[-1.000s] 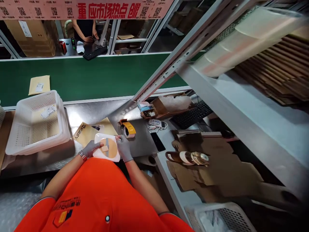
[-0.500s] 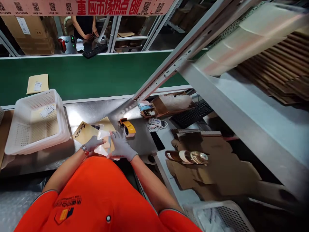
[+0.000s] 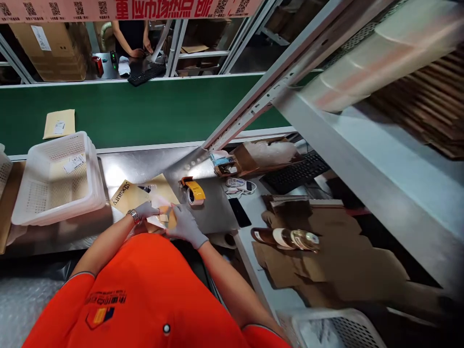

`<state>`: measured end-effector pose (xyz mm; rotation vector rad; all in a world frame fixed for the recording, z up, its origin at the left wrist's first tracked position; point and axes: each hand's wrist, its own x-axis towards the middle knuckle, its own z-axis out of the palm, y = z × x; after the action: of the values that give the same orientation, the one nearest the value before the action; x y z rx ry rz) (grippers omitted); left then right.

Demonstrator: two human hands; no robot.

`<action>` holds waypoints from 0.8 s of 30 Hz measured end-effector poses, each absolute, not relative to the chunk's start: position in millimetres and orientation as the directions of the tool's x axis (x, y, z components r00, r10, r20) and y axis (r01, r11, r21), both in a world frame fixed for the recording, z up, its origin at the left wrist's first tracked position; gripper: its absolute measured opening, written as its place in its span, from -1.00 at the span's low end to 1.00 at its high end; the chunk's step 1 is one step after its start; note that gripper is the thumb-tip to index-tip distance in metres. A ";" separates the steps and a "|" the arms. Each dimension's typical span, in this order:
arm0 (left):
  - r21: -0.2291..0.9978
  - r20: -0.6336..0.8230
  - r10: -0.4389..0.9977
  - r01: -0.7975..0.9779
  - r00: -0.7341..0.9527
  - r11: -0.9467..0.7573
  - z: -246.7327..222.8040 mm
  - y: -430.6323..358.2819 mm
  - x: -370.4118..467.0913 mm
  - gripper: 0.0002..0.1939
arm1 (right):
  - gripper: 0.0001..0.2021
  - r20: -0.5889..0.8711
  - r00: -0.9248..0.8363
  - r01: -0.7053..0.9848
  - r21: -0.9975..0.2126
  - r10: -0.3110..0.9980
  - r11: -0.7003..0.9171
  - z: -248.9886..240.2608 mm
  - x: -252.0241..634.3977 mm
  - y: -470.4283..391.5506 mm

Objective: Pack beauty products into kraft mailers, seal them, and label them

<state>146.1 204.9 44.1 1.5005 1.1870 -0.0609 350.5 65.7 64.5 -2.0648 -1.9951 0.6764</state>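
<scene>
Both my hands wear pale grey gloves and meet at a small white and tan packet (image 3: 163, 218) close to my body. My left hand (image 3: 147, 210) pinches its left side. My right hand (image 3: 185, 226) is closed on its right side, the thumb towards the top. Just beyond the packet lie a yellowish printed sheet or envelope (image 3: 125, 197) with the word "beauty" and a dark picture. A yellow tape dispenser (image 3: 196, 191) rests on the metal table (image 3: 145, 162), right of the envelope.
Stacked white baskets (image 3: 92, 193) stand at left. A green conveyor (image 3: 163, 111) carries a padded envelope (image 3: 60, 123). At right are a phone (image 3: 239, 212), a keyboard (image 3: 295, 171), a bottle (image 3: 284, 238), flattened cardboard (image 3: 348, 261) and a slanting shelf (image 3: 362, 179). A person's hands (image 3: 141, 48) are across the conveyor.
My hands have shifted slightly around the packet, which is tilted differently and shows more tan. The whole view has moved a little.
</scene>
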 end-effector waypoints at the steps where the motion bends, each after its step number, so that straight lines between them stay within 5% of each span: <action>1: 0.693 -0.630 0.624 0.698 0.463 0.182 42.8 204.4 142.1 -0.47 | 0.07 -0.168 0.011 0.880 -0.467 0.986 -0.089 61.3 354.9 62.1; 6: 0.514 -0.567 0.793 0.848 0.220 0.132 32.3 193.5 113.3 -0.68 | -0.17 -0.139 0.166 0.812 -0.542 0.976 -0.216 40.9 374.8 46.7; 9: 0.365 -0.490 0.851 0.931 0.190 0.003 22.9 182.3 105.6 -0.64 | -0.21 -0.165 0.209 0.771 -0.579 0.964 -0.267 28.1 378.9 40.5; 24: 0.275 -0.531 0.804 0.952 0.267 -0.135 11.1 175.0 120.8 -0.57 | -0.16 -0.152 0.175 0.684 -0.692 0.973 -0.232 13.0 369.9 36.6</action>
<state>120.8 175.0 11.1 1.9823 1.5801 -0.3429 369.9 36.6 13.0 -1.9852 -1.5564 0.8084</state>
